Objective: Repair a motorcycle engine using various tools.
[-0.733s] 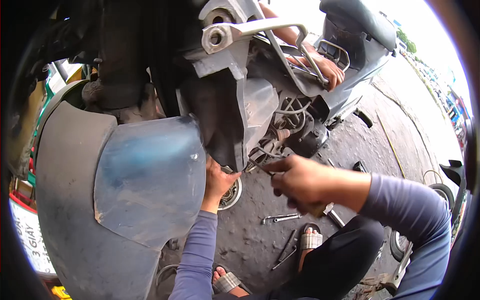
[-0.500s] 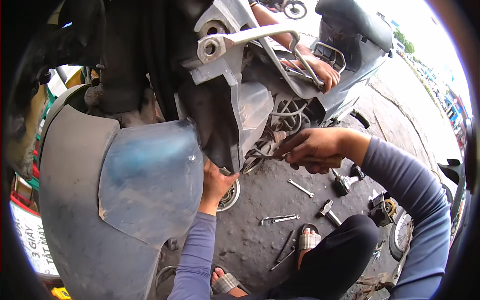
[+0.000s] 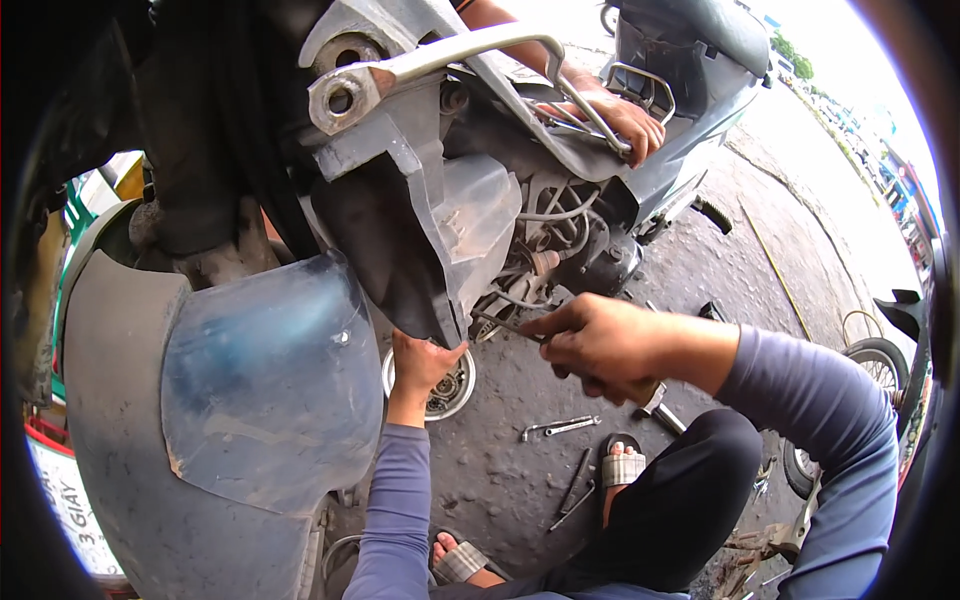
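Observation:
My left hand (image 3: 420,370) is closed on the bottom tip of a grey plastic body panel (image 3: 462,215), thumb against its edge. In my right hand (image 3: 605,345) is a screwdriver (image 3: 503,324), its thin shaft slanting up to the left. The shaft's tip is close to the panel's lower edge; whether it touches cannot be made out. My fingers cover most of its handle. Left of both hands stands the scooter's scuffed grey-blue front mudguard (image 3: 270,370). Behind the panel show hoses and engine parts (image 3: 545,262).
Another person's hand (image 3: 632,125) rests by the metal rack (image 3: 500,38). Below lie wrenches (image 3: 562,427), a hammer (image 3: 662,408) and thin rods (image 3: 575,490) on the dark ground. A bare wheel rim (image 3: 455,390) lies under the panel. A spoked wheel (image 3: 880,365) stands right.
The scooter parts sit farther left in the picture as the view has shifted. My right hand with the screwdriver is lower and slightly left. My left hand keeps its grip on the panel's tip.

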Motion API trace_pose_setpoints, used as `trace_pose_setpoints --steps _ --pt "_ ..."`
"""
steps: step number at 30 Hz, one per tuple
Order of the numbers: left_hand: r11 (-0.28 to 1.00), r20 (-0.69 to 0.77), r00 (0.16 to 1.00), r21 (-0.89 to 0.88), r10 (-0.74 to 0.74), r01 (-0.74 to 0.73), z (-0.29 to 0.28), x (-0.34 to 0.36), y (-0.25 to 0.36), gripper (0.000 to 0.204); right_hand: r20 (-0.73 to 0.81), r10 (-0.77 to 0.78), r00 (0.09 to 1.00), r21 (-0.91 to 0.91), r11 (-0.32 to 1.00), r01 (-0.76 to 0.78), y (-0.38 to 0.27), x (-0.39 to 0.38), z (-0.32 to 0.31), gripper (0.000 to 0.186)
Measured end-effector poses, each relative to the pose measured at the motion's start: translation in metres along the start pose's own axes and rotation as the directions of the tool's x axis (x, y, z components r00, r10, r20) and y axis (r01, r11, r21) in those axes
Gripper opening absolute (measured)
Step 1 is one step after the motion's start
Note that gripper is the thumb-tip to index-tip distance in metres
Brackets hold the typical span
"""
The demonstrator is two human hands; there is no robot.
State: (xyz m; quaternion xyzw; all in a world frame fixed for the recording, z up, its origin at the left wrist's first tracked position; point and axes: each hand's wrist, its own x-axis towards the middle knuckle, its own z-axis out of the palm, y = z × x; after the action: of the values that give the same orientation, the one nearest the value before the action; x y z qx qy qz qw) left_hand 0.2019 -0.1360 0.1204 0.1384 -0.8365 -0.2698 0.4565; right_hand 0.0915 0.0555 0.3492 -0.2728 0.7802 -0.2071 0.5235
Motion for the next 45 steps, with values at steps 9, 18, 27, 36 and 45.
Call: trace_pose_setpoints --steps 9,18,27,36,45 --pt "0.986 0.086 0.986 -0.067 -0.145 0.151 0.005 -0.016 -0.018 0.058 0.271 -0.083 0.959 0.07 0.995 0.067 0.016 0.03 -0.056 0.045" --pt "0.961 0.006 0.98 -0.195 -0.199 0.196 0.019 -0.028 -0.025 0.048 -0.192 -0.608 0.771 -0.382 0.77 0.511 0.092 0.043 0.037 0.026" --pt "0.813 0.018 0.933 -0.485 -0.359 0.322 0.027 -0.038 -0.025 0.043 -0.281 -0.825 0.49 -0.365 0.564 0.741 0.154 0.129 0.07 0.02" --pt "0.785 0.043 0.896 -0.464 -0.442 0.41 0.041 -0.067 -0.03 0.041 0.09 -0.755 0.649 -0.319 0.595 0.737 0.116 0.096 0.034 0.033" --pt "0.128 0.341 0.554 -0.756 -0.759 0.642 0.051 -0.011 0.13 0.043 -0.004 -0.271 0.963 0.075 0.96 0.27 0.071 0.064 0.019 0.033"
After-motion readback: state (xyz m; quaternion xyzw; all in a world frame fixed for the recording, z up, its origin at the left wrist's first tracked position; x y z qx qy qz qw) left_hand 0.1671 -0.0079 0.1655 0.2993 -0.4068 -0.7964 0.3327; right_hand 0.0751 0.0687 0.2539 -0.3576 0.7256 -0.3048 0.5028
